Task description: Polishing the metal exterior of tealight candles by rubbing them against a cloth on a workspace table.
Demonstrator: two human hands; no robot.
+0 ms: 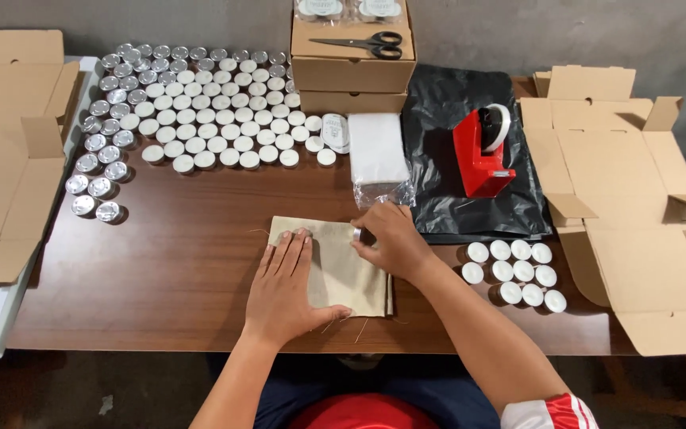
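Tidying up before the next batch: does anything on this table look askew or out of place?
Mostly orderly. The scissors lie on top of the stacked boxes, and loose threads trail from the cloth pouch under the left hand.

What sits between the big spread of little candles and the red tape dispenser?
In the head view, a white packet in clear plastic wrap lies between the candles and the red tape dispenser, partly on the edge of a black plastic bag.
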